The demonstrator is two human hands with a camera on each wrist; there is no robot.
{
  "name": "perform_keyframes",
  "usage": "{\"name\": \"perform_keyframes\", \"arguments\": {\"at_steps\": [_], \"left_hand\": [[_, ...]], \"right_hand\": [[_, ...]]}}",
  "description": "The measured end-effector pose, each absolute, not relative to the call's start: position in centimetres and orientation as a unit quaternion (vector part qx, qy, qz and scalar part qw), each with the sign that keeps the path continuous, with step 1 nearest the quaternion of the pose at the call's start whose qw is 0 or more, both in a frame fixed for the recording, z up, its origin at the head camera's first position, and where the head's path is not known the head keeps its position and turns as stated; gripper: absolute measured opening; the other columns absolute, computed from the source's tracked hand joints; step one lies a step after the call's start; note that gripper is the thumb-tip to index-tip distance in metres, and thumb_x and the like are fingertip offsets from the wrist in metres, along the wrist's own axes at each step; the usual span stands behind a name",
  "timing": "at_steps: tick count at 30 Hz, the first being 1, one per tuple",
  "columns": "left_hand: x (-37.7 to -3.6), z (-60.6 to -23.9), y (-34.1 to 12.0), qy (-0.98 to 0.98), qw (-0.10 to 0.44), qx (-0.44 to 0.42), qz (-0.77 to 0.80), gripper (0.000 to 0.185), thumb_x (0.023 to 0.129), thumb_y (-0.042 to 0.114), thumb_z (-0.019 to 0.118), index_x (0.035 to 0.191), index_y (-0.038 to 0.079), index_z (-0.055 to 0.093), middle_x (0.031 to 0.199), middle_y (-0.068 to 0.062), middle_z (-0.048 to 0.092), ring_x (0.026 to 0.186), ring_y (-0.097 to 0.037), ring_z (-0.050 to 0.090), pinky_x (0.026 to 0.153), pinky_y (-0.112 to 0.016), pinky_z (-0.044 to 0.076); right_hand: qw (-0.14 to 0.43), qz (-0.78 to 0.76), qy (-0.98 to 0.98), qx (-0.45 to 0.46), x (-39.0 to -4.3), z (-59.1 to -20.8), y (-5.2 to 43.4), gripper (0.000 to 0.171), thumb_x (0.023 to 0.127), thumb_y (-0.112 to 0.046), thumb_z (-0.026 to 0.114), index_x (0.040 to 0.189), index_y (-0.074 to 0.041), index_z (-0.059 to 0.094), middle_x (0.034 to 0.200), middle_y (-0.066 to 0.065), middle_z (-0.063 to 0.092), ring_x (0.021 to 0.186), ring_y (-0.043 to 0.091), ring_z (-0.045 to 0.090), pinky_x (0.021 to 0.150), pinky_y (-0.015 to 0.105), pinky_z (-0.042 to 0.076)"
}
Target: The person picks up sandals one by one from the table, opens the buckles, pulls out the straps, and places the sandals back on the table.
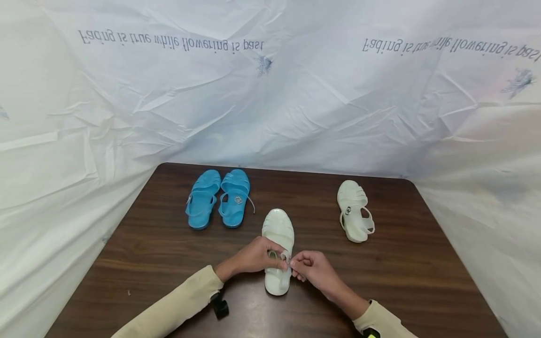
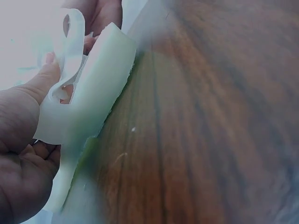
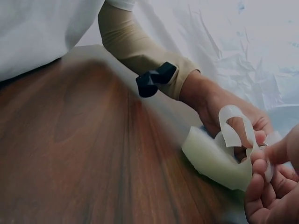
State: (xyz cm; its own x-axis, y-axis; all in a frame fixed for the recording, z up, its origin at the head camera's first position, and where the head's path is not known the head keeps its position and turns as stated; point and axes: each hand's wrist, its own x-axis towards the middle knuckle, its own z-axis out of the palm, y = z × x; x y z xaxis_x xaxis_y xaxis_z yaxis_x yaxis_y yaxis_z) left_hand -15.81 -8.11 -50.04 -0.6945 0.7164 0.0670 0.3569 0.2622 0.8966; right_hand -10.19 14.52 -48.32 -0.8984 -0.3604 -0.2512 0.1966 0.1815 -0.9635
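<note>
A white sandal [image 1: 277, 223] lies on the table with its toe pointing away from me. My left hand [image 1: 255, 257] holds it at its side, thumb and fingers around the upper near the strap. From the other side my right hand [image 1: 316, 271] pinches the strap by its small metal buckle [image 3: 263, 145]. The heel strap [image 2: 73, 49] stands up in a loop above the thick heel [image 2: 103, 70] in the left wrist view. Fingers partly cover the buckle, so I cannot tell whether it is fastened.
Two blue sandals [image 1: 207, 180] stand side by side at the back left of the dark wooden table [image 1: 139, 263]. A second white sandal [image 1: 351, 190] lies at the back right. White printed sheeting [image 1: 296, 117] hangs behind the table and at both sides.
</note>
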Motion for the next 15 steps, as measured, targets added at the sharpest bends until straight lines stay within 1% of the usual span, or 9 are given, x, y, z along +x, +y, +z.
{"name": "perform_keyframes", "arguments": {"at_steps": [4,6,9,15], "left_hand": [[-15.79,-49.93,-8.23,0.778,0.184,0.344,0.493,0.031,0.088,0.038,0.080,0.110,0.016,0.081,0.099,0.014,0.076,0.081,-0.001,0.069,0.072,-0.023,0.058],[-15.78,-49.87,-8.26,0.780,0.183,0.345,0.490,0.032,0.088,0.038,0.080,0.110,0.015,0.081,0.099,0.013,0.076,0.079,0.000,0.069,0.072,-0.023,0.057],[-15.76,-49.80,-8.20,0.779,0.177,0.353,0.487,0.029,0.087,0.039,0.080,0.107,0.017,0.081,0.097,0.014,0.076,0.075,0.000,0.067,0.070,-0.023,0.057],[-15.75,-49.91,-8.05,0.773,0.171,0.363,0.491,0.021,0.087,0.038,0.080,0.101,0.022,0.081,0.091,0.016,0.075,0.073,0.001,0.065,0.068,-0.022,0.057]], "right_hand": [[0.260,-0.647,0.716,-0.032,-10.01,-48.42,14.91,0.021,0.099,-0.017,0.065,0.098,0.004,0.065,0.079,0.008,0.067,0.069,0.014,0.061,0.062,0.026,0.053],[0.268,-0.642,0.717,-0.033,-9.97,-48.48,15.04,0.019,0.098,-0.016,0.065,0.096,0.003,0.064,0.078,0.007,0.067,0.069,0.014,0.061,0.062,0.026,0.053],[0.255,-0.636,0.726,-0.044,-10.00,-48.45,15.01,0.018,0.098,-0.014,0.066,0.094,0.003,0.064,0.078,0.006,0.066,0.069,0.014,0.060,0.063,0.025,0.052],[0.226,-0.629,0.741,-0.065,-10.22,-48.17,14.60,0.020,0.098,-0.012,0.067,0.096,0.008,0.067,0.077,0.008,0.066,0.067,0.013,0.060,0.062,0.024,0.052]]}}
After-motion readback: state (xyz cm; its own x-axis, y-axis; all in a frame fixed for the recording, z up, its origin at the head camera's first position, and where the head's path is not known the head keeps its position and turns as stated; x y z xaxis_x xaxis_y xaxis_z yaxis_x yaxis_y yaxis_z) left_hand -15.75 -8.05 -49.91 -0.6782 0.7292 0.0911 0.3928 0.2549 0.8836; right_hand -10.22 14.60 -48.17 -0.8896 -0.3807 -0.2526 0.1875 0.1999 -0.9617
